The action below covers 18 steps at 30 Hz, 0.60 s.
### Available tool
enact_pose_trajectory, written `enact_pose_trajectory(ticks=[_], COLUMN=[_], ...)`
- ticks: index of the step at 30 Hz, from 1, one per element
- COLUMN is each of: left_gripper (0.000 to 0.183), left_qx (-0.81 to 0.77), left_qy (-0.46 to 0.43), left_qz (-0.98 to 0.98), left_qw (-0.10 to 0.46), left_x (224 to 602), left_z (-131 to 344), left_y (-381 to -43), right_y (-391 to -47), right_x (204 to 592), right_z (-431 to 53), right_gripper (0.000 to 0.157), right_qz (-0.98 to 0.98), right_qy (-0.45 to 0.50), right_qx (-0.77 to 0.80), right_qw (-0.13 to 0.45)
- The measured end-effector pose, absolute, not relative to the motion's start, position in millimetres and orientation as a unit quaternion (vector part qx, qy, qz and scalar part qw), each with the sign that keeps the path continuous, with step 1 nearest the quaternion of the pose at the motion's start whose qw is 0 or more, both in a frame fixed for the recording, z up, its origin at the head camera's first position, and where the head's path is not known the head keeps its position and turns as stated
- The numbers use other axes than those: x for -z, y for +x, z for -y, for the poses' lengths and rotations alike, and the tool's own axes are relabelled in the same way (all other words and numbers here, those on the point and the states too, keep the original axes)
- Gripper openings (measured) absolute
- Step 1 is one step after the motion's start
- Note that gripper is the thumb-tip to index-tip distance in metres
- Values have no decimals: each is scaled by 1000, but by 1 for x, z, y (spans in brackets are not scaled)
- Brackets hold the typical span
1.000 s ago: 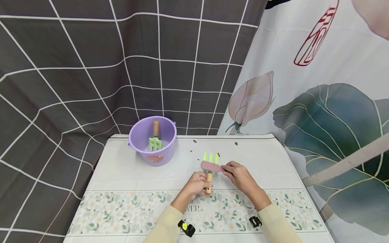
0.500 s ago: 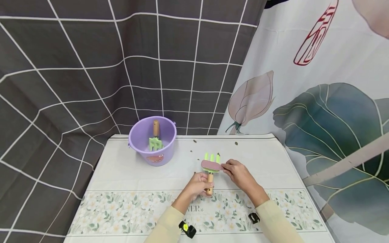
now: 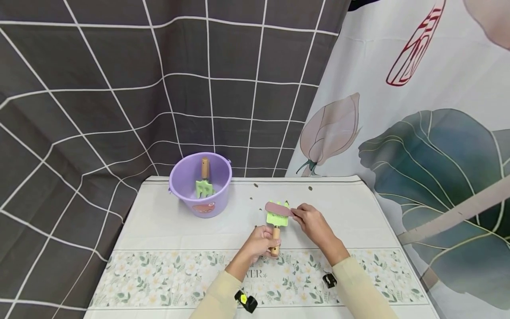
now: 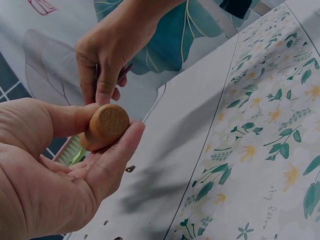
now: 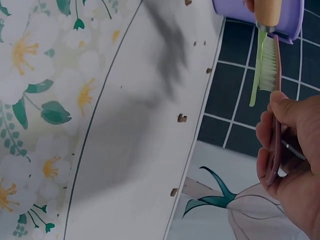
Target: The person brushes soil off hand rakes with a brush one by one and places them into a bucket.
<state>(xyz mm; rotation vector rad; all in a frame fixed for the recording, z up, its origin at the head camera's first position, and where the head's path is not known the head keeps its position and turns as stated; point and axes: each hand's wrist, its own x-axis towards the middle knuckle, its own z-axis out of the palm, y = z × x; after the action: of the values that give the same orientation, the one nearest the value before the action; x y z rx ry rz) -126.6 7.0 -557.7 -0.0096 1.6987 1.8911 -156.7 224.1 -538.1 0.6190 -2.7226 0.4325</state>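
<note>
My left hand (image 3: 258,241) grips the wooden handle of a small green garden fork (image 3: 276,220), its head pointing away from me above the table. In the left wrist view the round end of the handle (image 4: 112,124) sits between thumb and fingers. My right hand (image 3: 314,224) holds a pink brush (image 3: 277,208) by its handle, laid across the fork's head so that it hides part of the tines. From the right wrist view, the pale bristles (image 5: 269,67) face the green metal and seem to touch it.
A purple bucket (image 3: 187,201) stands at the back left of the table, with a green hand rake (image 3: 205,188) with a wooden handle inside. Several small brown bits (image 3: 310,188) lie scattered on the white tablecloth (image 3: 338,204). Curtains hang behind and to the right.
The brush in my right hand has moved up the fork's head towards the tine tips, uncovering the lower plate. The fork in my left hand has shifted only slightly.
</note>
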Motion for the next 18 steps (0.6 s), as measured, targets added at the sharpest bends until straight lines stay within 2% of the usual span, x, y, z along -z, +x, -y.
enact_pose_trajectory(ticks=[18], left_gripper=[31], left_qx=[-711], left_qy=[8], left_qz=[-639], left_qw=[292], left_x=[557], left_z=[-9], left_y=[-125], right_y=[-174], right_x=[532], right_z=[-232], right_gripper=[23], right_qz=[960], right_qy=[163], right_qx=[-167], right_qw=[157])
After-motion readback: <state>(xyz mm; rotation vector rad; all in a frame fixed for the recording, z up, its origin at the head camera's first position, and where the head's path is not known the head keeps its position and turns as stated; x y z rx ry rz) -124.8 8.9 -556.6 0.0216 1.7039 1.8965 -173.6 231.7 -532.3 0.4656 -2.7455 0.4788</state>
